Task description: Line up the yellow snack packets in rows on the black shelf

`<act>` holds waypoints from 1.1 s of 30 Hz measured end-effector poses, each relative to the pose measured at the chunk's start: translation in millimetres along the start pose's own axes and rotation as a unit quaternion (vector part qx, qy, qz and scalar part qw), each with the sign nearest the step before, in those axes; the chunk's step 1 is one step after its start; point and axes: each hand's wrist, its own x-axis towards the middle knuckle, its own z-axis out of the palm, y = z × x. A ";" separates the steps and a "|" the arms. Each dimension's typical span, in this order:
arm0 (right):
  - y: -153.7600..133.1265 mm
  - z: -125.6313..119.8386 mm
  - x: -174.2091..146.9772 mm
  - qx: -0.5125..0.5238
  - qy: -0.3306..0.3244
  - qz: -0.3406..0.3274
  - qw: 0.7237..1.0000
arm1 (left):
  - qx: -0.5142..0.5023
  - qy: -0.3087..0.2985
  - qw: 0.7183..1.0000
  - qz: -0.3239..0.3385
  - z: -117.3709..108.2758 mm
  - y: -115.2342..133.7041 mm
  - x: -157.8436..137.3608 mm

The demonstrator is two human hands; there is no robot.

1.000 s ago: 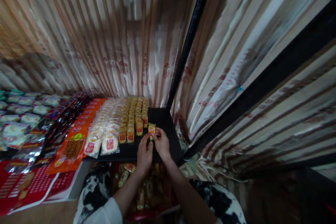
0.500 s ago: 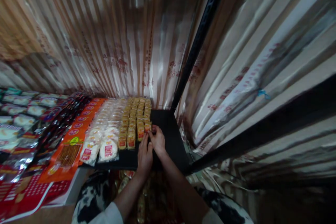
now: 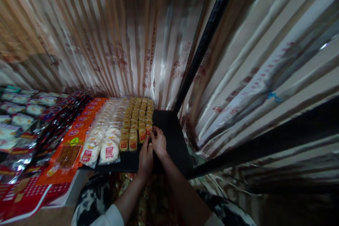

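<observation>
Small yellow snack packets (image 3: 132, 141) with red labels stand in several rows on a black shelf (image 3: 169, 127). My right hand (image 3: 159, 143) is at the near end of the rightmost row, its fingers curled against the right side of the front packet (image 3: 148, 129). Just below and left of it, my left hand (image 3: 146, 155) reaches the same packet from the front, fingers held together. The fingertips of both hands meet at this packet and partly cover its lower part. To the left lie white round crackers (image 3: 109, 150) in clear packs.
Farther left are an orange snack pack (image 3: 66, 155), dark shiny packs (image 3: 57, 127), white packs (image 3: 22, 120) and a red basket (image 3: 23, 197). A black post (image 3: 203, 42) rises at the shelf's back right corner. Pleated printed sheeting (image 3: 137, 42) hangs behind. More packets lie below the shelf.
My hands stay at the front packet of the rightmost row, with only slight finger movement. The view has shifted a little.
</observation>
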 end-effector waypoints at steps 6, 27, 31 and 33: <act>3.2 1.8 -3.6 0.066 0.017 -0.002 0.998 | -0.006 0.009 1.000 0.006 -1.2 -0.5 -0.9; 1.6 -49.9 -103.3 0.138 0.022 0.024 0.990 | 0.106 -0.038 0.989 0.092 -29.2 -16.2 -83.1; 17.2 -66.7 -157.6 0.051 -0.088 0.013 0.995 | 0.161 -0.108 0.977 0.089 -36.1 -28.2 -125.0; 31.8 -66.3 -175.4 -0.019 -0.129 0.020 0.991 | 0.170 -0.121 0.977 0.042 -35.2 -38.1 -133.1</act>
